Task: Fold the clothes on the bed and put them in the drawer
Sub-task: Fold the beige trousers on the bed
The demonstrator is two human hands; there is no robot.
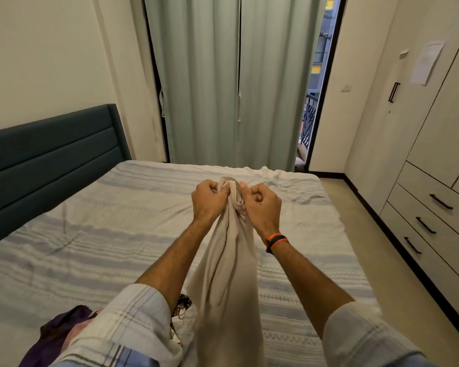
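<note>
Sleeves (133, 321) frame the near edge. Beige garment (227, 274) is held above the bed (90, 234), its top bunched between left hand (208, 198) and right hand (260, 205), fingers clamped on it. Risks: twisted cloth folds unevenly; hem may snag the pile (61, 332). Drawers (435, 207) are seen closed.

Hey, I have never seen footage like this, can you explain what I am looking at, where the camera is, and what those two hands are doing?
There is no robot here. The single picture comes from a camera worn on a person's head, looking forward and down. The left hand and right hand both grip the top of a beige garment, holding it up over a bed with a striped sheet. More clothes lie in a pile at the lower left. On the right stands a wardrobe with drawers, all shut.
</note>
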